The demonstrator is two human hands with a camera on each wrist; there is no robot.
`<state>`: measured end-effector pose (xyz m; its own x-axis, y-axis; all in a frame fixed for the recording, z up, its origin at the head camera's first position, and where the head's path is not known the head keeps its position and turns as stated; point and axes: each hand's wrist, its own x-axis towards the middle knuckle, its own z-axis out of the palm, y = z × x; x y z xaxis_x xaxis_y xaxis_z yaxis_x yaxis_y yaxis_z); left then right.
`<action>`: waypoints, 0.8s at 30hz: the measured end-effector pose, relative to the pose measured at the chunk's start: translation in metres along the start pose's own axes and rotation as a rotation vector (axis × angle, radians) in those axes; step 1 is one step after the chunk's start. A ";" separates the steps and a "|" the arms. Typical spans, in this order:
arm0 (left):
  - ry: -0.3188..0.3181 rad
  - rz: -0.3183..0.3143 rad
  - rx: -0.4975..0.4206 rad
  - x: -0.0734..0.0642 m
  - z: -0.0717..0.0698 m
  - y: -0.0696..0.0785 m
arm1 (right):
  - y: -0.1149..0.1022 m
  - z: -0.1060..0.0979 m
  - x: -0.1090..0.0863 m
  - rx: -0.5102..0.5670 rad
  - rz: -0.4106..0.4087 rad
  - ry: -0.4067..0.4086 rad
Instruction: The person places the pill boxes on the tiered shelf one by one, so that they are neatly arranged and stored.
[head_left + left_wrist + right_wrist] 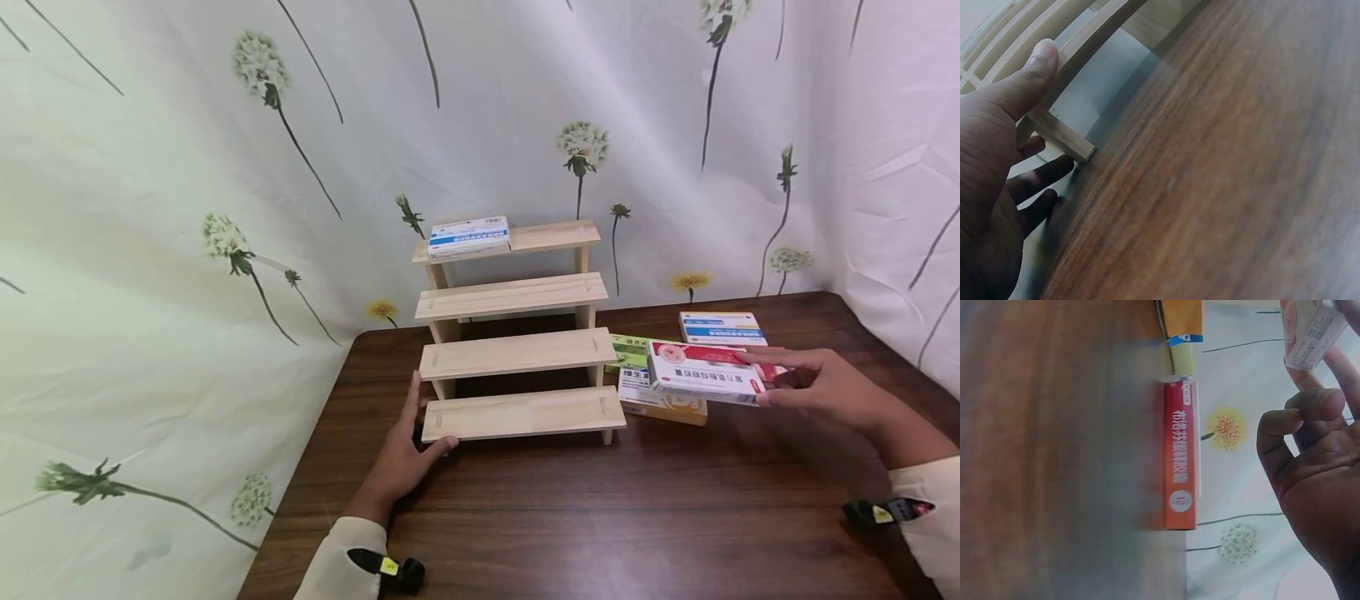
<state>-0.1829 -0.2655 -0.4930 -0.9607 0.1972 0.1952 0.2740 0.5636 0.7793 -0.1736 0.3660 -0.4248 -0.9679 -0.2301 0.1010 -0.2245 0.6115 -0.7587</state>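
Rack and boxes: one box in hand

Rack (517,358) — one, wooden, four steps, standing on the brown table (525,517) before a flower-printed cloth (487,150). On its top step, at the left end: one blue box (468,239), lying flat.

Left hand (408,454): spread about the rack's lower left corner, thumb at the bottom step's front edge, fingers down the side. I had no clench there; how hard I pressed, I could not tell.

Right hand (832,387): pinching the white box (705,375), red-banded, by its right end. I held it off the table, right of the rack.

Below and about it: a green box (628,350) just beside the rack, an orange box (660,400) in front of that, a second blue box (723,327) farther back, and a red box (1180,462), mostly hidden from the head view.

Step, as I judged it: a box picked up, the rack steadied. The next move seemed to call for a leftward carry — level, clear of the step edges, the pinch kept until the box had support.
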 end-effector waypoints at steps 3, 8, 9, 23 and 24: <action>-0.001 0.000 -0.002 0.000 0.000 0.000 | -0.004 -0.003 0.006 -0.020 -0.036 0.020; -0.002 -0.009 -0.006 0.000 0.000 0.000 | -0.011 -0.007 0.016 -0.014 -0.074 0.047; -0.003 -0.011 -0.007 0.000 0.000 0.001 | -0.012 -0.008 0.018 -0.013 -0.075 0.050; -0.007 -0.022 -0.024 0.001 0.000 0.001 | -0.037 -0.025 0.043 -0.034 -0.079 0.065; -0.006 -0.023 -0.024 0.001 0.000 0.001 | -0.039 -0.025 0.046 -0.027 -0.073 0.061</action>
<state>-0.1837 -0.2643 -0.4919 -0.9665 0.1891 0.1735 0.2505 0.5488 0.7975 -0.2121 0.3508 -0.3746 -0.9537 -0.2293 0.1949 -0.2971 0.6150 -0.7304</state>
